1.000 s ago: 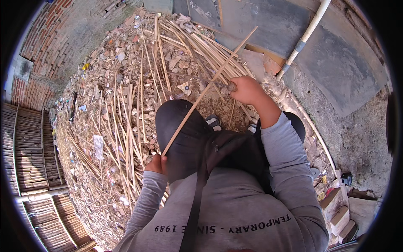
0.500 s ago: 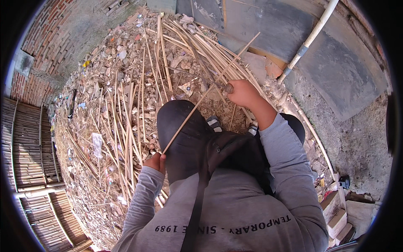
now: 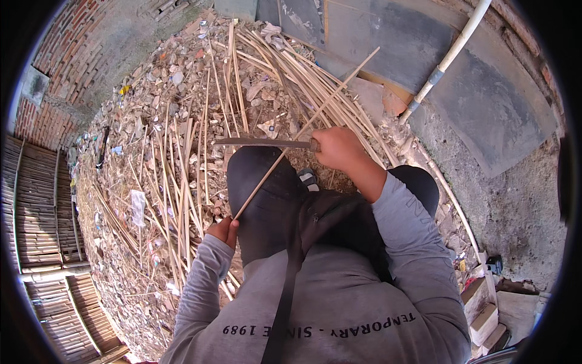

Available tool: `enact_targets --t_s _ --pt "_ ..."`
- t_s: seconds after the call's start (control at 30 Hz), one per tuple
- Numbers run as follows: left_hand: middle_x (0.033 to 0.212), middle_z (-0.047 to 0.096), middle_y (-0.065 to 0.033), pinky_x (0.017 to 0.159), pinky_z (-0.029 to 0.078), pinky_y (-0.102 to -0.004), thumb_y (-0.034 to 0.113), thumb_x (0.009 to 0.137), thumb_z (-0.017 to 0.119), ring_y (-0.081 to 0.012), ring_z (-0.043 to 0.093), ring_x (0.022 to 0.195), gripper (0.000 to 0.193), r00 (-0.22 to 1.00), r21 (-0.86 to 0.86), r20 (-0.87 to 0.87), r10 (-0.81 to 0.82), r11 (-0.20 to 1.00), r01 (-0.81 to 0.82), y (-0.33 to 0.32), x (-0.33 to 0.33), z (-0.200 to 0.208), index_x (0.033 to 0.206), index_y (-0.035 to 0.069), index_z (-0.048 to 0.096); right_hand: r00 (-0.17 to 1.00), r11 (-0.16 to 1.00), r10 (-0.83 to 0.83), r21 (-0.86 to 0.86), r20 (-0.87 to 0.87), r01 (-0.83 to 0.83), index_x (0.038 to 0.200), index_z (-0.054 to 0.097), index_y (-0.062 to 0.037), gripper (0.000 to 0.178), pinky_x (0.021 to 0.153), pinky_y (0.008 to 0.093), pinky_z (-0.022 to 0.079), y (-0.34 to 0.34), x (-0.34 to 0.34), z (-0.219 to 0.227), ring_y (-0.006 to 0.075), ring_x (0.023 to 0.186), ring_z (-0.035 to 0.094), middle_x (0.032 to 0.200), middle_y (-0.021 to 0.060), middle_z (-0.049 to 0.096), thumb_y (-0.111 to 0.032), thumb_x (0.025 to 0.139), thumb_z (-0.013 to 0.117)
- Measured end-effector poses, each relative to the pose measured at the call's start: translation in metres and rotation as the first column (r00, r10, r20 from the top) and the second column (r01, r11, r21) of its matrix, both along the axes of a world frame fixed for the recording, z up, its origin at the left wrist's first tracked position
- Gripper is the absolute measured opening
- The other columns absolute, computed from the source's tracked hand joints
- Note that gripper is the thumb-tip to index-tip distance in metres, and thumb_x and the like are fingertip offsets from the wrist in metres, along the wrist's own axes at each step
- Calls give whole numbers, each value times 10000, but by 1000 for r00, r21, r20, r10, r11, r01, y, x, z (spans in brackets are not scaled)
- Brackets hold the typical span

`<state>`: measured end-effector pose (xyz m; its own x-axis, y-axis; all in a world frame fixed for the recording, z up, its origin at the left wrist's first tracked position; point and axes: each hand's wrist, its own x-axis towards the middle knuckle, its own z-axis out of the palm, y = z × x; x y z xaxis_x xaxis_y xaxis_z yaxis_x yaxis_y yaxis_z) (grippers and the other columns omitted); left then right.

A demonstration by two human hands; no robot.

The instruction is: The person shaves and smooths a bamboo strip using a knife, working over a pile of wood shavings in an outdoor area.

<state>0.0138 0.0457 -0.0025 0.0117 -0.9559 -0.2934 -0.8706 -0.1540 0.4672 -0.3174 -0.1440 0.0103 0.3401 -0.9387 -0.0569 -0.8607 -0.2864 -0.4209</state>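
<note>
My left hand [image 3: 224,232] is closed on the near end of a long, thin bamboo strip [image 3: 259,185], beside my left knee. From there the strip slants up and away to the right, passing over the knee. My right hand [image 3: 341,147] grips the handle of a machete [image 3: 264,143], whose dark blade points left and lies across the strip above the knee. Several loose bamboo strips [image 3: 182,182] lie on the ground left of my legs, and a thicker bundle of strips [image 3: 315,79] lies beyond my right hand.
Rubble and litter [image 3: 121,242] cover the ground. Slatted bamboo panels [image 3: 36,212] stand at the left, a brick wall [image 3: 79,54] at the far left. At the right are a pale pipe [image 3: 454,51], grey boards [image 3: 485,103] and bricks [image 3: 485,321].
My right hand has moved slightly left and nearer to me. The machete blade has swung into plain view, level across the strip. My left hand keeps its hold almost in place.
</note>
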Motion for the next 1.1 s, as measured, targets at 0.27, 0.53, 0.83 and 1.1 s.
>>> enact_targets --t_s 0.27,0.53,0.83,1.1 --pt "726 599 -262 670 461 -493 430 1002 414 -464 600 743 475 996 -23 -92 7 1000 -9 -3 12 -13 916 -6 581 952 965 -258 1 162 261 980 678 -75 301 789 476 526 -31 -38 -26 389 885 652 899 203 682 -225 719 654" --pt "691 590 -246 638 451 -490 416 998 418 -458 590 696 466 998 -34 -58 38 999 -40 0 -1 -9 890 -5 587 970 981 -194 19 149 193 934 676 -92 251 784 467 526 -31 -42 -23 386 878 651 866 179 680 -220 720 650" --pt "647 569 -243 607 439 -493 428 1000 417 -455 583 656 481 998 0 -54 39 999 -40 4 0 -6 844 -3 560 995 997 -60 -61 -85 55 926 678 -103 222 762 465 531 -5 -6 1 361 847 670 855 179 683 -225 740 666" --pt "651 575 -245 614 445 -499 463 1004 389 -474 577 664 532 999 -18 -35 18 1000 -19 -4 6 -11 825 -6 568 882 903 -428 45 196 428 966 673 -76 284 793 468 526 -53 -54 -50 375 900 659 940 200 686 -237 734 653"
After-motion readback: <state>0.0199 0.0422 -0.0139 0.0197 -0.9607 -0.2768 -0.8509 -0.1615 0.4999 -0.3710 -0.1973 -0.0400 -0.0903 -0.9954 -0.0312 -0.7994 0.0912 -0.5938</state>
